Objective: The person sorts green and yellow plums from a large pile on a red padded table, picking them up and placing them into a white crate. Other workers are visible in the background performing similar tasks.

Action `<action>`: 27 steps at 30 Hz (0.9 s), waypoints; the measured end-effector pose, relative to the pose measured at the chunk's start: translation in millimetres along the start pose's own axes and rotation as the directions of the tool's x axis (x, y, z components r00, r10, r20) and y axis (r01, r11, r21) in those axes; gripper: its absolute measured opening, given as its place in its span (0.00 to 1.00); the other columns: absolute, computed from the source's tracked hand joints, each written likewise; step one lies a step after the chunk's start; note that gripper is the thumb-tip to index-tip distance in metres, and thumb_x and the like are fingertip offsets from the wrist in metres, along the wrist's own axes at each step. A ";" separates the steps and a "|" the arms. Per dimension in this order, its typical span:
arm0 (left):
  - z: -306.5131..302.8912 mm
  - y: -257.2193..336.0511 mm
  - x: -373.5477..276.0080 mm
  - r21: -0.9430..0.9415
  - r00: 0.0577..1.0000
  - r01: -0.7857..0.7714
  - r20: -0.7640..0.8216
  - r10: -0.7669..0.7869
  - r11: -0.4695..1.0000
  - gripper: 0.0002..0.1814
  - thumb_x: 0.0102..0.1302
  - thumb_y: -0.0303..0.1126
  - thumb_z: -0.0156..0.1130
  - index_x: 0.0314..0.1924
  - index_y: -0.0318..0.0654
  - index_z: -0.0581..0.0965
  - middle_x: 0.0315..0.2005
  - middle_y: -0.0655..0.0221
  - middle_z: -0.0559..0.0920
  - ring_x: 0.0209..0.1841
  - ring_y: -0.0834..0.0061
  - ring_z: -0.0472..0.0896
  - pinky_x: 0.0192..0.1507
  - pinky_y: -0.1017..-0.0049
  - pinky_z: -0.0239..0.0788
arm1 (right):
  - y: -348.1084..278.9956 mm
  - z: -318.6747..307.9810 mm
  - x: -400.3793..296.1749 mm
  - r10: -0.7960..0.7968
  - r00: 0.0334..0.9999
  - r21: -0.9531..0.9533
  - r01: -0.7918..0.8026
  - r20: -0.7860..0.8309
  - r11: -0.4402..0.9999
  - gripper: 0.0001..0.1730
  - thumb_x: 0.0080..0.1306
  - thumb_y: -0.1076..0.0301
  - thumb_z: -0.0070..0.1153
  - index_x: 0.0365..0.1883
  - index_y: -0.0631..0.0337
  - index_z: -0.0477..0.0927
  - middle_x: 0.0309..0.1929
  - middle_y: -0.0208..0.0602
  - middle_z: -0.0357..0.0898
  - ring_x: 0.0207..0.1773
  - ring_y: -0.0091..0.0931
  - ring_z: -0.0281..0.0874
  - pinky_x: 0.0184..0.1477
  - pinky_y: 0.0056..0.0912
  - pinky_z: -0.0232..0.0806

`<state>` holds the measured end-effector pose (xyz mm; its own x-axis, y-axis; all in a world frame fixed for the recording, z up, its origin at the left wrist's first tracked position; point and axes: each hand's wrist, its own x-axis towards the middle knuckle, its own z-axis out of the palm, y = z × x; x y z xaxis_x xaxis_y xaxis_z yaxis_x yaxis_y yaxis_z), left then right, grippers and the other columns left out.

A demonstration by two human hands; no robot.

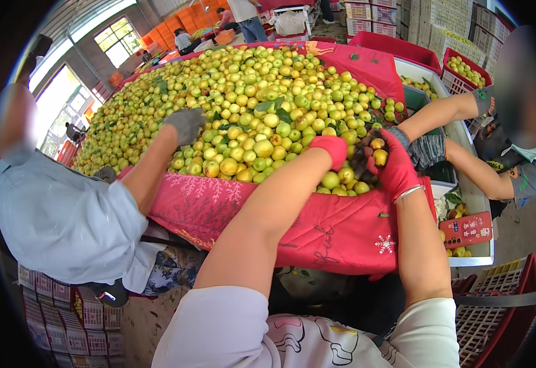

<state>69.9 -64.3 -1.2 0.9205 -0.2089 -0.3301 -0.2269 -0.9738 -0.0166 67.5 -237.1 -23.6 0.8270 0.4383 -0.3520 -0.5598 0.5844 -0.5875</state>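
Observation:
A large heap of small round green-yellow fruit [249,119] lies before me on a red printed cloth [341,225]. My left hand [331,149], in a red glove, reaches to the near right part of the heap, its fingers bent down and mostly hidden. My right hand [394,163], also red-gloved with a bracelet at the wrist, holds two brown-blotched yellowish fruits [379,151] between thumb and fingers. Close beside it are the dark-gloved fingers [363,158] of the co-worker on the right, partly covered by my hand. Green leaves [275,108] are mixed into the heap.
At left a co-worker's grey-gloved hand [186,125] is over the heap. A white-rimmed trough [472,261] on the right holds fruit, and a red phone-like object [466,230] rests on its edge. Plastic crates [493,308] stand lower right, others [70,322] lower left.

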 end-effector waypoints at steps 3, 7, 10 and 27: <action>-13.1 -15.4 -15.3 -0.429 0.879 -0.160 -0.471 -0.069 0.889 0.22 0.50 0.40 0.66 0.43 0.36 0.78 0.40 0.51 0.81 0.43 0.56 0.80 0.45 0.64 0.72 | -0.3 0.9 2.7 0.043 0.999 -0.023 -0.042 0.018 0.999 0.18 0.60 0.45 0.58 0.34 0.48 0.75 0.28 0.26 0.76 0.30 0.24 0.75 0.25 0.26 0.67; -36.5 11.7 -29.5 -0.555 0.781 -0.437 -0.625 -0.008 0.708 0.26 0.51 0.43 0.68 0.48 0.38 0.76 0.41 0.54 0.81 0.45 0.57 0.80 0.47 0.65 0.70 | 6.0 18.3 -12.7 0.087 0.996 0.016 -0.087 0.033 0.996 0.28 0.55 0.33 0.56 0.38 0.48 0.74 0.31 0.28 0.77 0.34 0.27 0.75 0.26 0.30 0.68; -21.4 31.3 -35.4 -0.401 0.643 -0.638 -0.747 0.168 0.658 0.22 0.53 0.38 0.67 0.48 0.38 0.77 0.39 0.54 0.81 0.44 0.57 0.80 0.47 0.65 0.70 | 8.4 28.5 -22.6 -0.007 1.000 0.052 0.007 -0.006 0.999 0.28 0.57 0.33 0.52 0.37 0.48 0.74 0.36 0.30 0.76 0.38 0.28 0.74 0.25 0.28 0.67; -2.0 -113.7 -56.2 -0.130 0.923 0.278 -0.237 -0.302 0.952 0.27 0.53 0.48 0.66 0.47 0.35 0.77 0.43 0.55 0.81 0.47 0.58 0.79 0.50 0.64 0.69 | -6.5 -5.3 -12.2 -0.243 0.942 0.505 0.097 0.232 0.858 0.26 0.61 0.39 0.48 0.40 0.54 0.73 0.43 0.39 0.73 0.45 0.33 0.72 0.40 0.34 0.69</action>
<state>44.5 57.9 21.1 0.9939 0.0798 -0.0763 0.0812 -0.9966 0.0157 61.4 -249.8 -19.4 0.9028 0.4296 -0.0197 -0.4265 0.8883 -0.1702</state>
